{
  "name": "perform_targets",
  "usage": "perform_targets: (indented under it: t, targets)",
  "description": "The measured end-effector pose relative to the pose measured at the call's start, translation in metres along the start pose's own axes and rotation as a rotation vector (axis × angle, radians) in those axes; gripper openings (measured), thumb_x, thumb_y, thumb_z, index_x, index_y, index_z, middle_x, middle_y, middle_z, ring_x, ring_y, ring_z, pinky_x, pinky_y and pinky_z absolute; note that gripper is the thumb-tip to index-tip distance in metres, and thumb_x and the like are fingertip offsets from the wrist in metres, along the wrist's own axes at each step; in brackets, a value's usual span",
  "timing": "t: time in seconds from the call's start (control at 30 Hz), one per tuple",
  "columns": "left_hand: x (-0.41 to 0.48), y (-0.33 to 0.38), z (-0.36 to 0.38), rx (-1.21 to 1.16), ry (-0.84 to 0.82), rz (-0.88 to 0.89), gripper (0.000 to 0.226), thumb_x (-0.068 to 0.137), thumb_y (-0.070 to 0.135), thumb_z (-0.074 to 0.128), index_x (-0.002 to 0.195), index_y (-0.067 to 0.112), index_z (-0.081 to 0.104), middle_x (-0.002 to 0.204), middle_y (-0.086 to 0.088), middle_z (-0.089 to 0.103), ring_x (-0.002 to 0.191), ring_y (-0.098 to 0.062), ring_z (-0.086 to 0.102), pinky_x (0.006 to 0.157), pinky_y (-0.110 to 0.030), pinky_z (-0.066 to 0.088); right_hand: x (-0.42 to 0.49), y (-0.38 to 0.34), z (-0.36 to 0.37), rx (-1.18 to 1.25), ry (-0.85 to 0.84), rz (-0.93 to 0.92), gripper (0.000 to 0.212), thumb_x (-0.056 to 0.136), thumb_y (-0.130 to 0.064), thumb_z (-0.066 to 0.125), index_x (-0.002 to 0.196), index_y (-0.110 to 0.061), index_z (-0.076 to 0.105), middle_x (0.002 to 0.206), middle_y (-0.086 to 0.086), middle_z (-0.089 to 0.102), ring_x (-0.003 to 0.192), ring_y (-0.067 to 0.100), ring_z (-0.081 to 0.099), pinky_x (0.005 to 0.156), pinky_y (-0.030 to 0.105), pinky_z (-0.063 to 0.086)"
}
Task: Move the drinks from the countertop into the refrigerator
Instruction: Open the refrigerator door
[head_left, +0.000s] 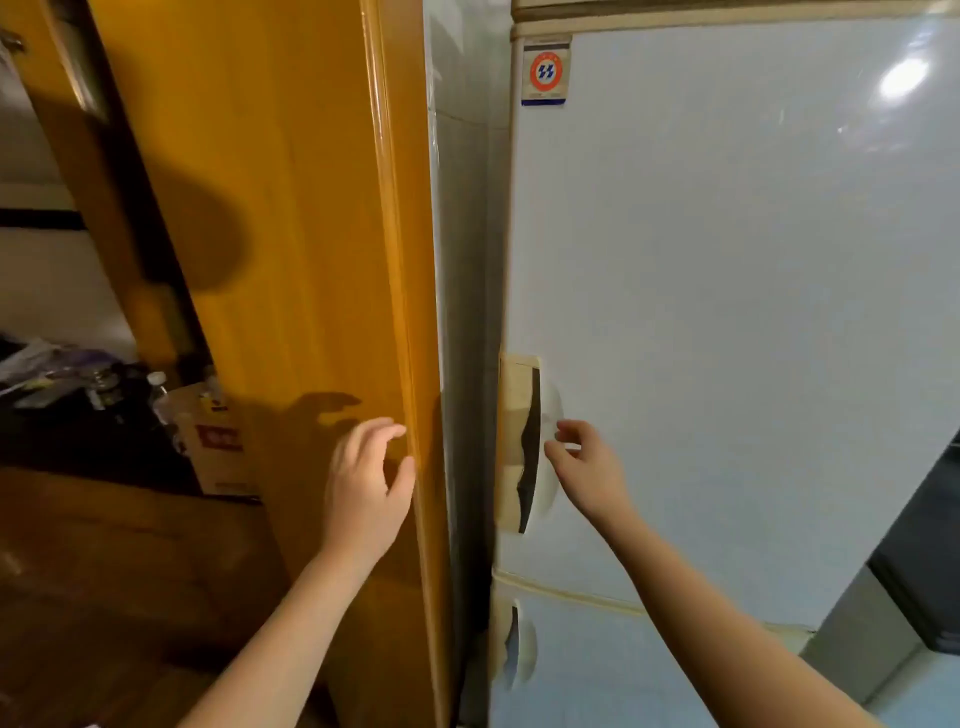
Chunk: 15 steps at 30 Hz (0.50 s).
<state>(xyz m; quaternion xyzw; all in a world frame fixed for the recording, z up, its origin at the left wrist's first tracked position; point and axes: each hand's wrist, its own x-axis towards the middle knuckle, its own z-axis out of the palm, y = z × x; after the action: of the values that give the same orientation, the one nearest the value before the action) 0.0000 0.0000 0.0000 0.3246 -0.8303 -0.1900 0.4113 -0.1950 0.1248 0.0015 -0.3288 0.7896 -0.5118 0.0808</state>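
A white refrigerator (727, 312) fills the right half of the view with its upper door closed. A recessed handle (522, 441) sits on the door's left edge. My right hand (587, 467) hovers just to the right of that handle, fingers loosely curled and holding nothing. My left hand (363, 483) is raised in front of an orange wooden panel (291, 234), fingers relaxed and empty. A lower door with its own handle (514, 649) lies beneath. No drinks are clearly visible.
The orange wooden panel stands tight against the refrigerator's left side. Behind it at lower left sit a cardboard box (218, 447) and dark clutter with a bottle cap (156, 379). A grey cabinet edge (924, 545) is at the far right.
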Motion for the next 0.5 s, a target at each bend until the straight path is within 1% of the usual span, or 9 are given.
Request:
perform_targets:
  t: [0.07, 0.1, 0.13, 0.2, 0.27, 0.3, 0.37, 0.43, 0.5]
  targets:
    - [0.022, -0.013, 0.006, 0.186, 0.035, 0.069, 0.046, 0.089, 0.029, 0.061, 0.132, 0.018, 0.051, 0.145, -0.005, 0.04, 0.136, -0.023, 0.032, 0.103, -0.036, 0.038, 0.004, -0.003, 0.015, -0.002, -0.004, 0.047, 0.046, 0.094, -0.025, 0.052, 0.137, -0.013, 0.041, 0.137, 0.003, 0.05, 0.119, 0.021, 0.053, 0.09, 0.031, 0.045]
    - [0.034, -0.022, 0.01, 0.295, 0.029, 0.076, 0.057, 0.087, 0.034, 0.062, 0.139, 0.019, 0.043, 0.152, -0.007, 0.03, 0.141, -0.027, 0.023, 0.108, -0.044, 0.034, 0.005, -0.002, 0.023, -0.003, 0.002, 0.066, 0.048, 0.094, -0.025, 0.052, 0.139, -0.013, 0.039, 0.139, 0.004, 0.048, 0.122, 0.023, 0.051, 0.093, 0.034, 0.045]
    - [0.048, -0.03, 0.013, 0.377, 0.002, 0.07, 0.068, 0.086, 0.04, 0.062, 0.145, 0.02, 0.034, 0.157, -0.009, 0.019, 0.145, -0.029, 0.013, 0.111, -0.049, 0.026, 0.007, -0.001, 0.029, -0.003, 0.01, 0.083, 0.049, 0.094, -0.024, 0.052, 0.139, -0.013, 0.038, 0.14, 0.004, 0.047, 0.124, 0.023, 0.05, 0.096, 0.036, 0.045]
    - [0.067, -0.056, 0.022, 0.496, -0.047, 0.087, 0.089, 0.083, 0.051, 0.061, 0.152, 0.021, 0.013, 0.16, -0.01, -0.002, 0.146, -0.033, -0.006, 0.113, -0.055, 0.008, 0.012, 0.002, 0.042, -0.007, 0.031, 0.11, 0.048, 0.095, -0.023, 0.051, 0.14, -0.013, 0.038, 0.14, 0.005, 0.048, 0.126, 0.024, 0.048, 0.098, 0.039, 0.044]
    - [0.084, -0.085, 0.029, 0.574, -0.067, 0.15, 0.102, 0.081, 0.059, 0.058, 0.151, 0.022, -0.007, 0.156, -0.01, -0.019, 0.143, -0.034, -0.018, 0.112, -0.057, -0.001, 0.019, 0.002, 0.052, 0.002, 0.066, 0.125, 0.045, 0.095, -0.024, 0.049, 0.139, -0.015, 0.041, 0.136, 0.004, 0.052, 0.124, 0.024, 0.05, 0.097, 0.039, 0.045]
    - [0.091, -0.096, 0.033, 0.594, -0.061, 0.202, 0.105, 0.08, 0.061, 0.057, 0.149, 0.023, -0.012, 0.154, -0.01, -0.023, 0.142, -0.035, -0.018, 0.112, -0.06, -0.001, 0.022, 0.002, 0.057, 0.002, 0.088, 0.136, 0.043, 0.095, -0.024, 0.05, 0.137, -0.016, 0.042, 0.133, 0.003, 0.054, 0.122, 0.024, 0.052, 0.095, 0.038, 0.046]
    - [0.101, -0.115, 0.043, 0.585, -0.05, 0.282, 0.103, 0.081, 0.065, 0.052, 0.148, 0.023, -0.014, 0.154, -0.013, -0.022, 0.143, -0.038, -0.015, 0.111, -0.063, 0.002, 0.026, 0.004, 0.066, -0.003, 0.143, 0.157, 0.041, 0.094, -0.024, 0.052, 0.133, -0.017, 0.044, 0.128, 0.002, 0.056, 0.117, 0.022, 0.054, 0.089, 0.035, 0.047]
    - [0.106, -0.128, 0.055, 0.539, -0.002, 0.344, 0.095, 0.083, 0.067, 0.038, 0.15, 0.02, -0.009, 0.154, -0.017, -0.017, 0.142, -0.041, -0.014, 0.11, -0.066, 0.003, 0.026, 0.007, 0.075, -0.032, 0.187, 0.175, 0.039, 0.092, -0.025, 0.054, 0.13, -0.019, 0.044, 0.121, -0.002, 0.055, 0.106, 0.014, 0.054, 0.082, 0.028, 0.046]
    - [0.112, -0.138, 0.063, 0.497, 0.039, 0.408, 0.086, 0.086, 0.069, 0.021, 0.151, 0.017, -0.003, 0.154, -0.018, -0.013, 0.142, -0.041, -0.017, 0.109, -0.065, -0.003, 0.024, 0.011, 0.084, -0.138, 0.221, 0.167, 0.039, 0.09, -0.026, 0.057, 0.127, -0.021, 0.044, 0.112, -0.009, 0.05, 0.095, 0.005, 0.048, 0.072, 0.018, 0.042]
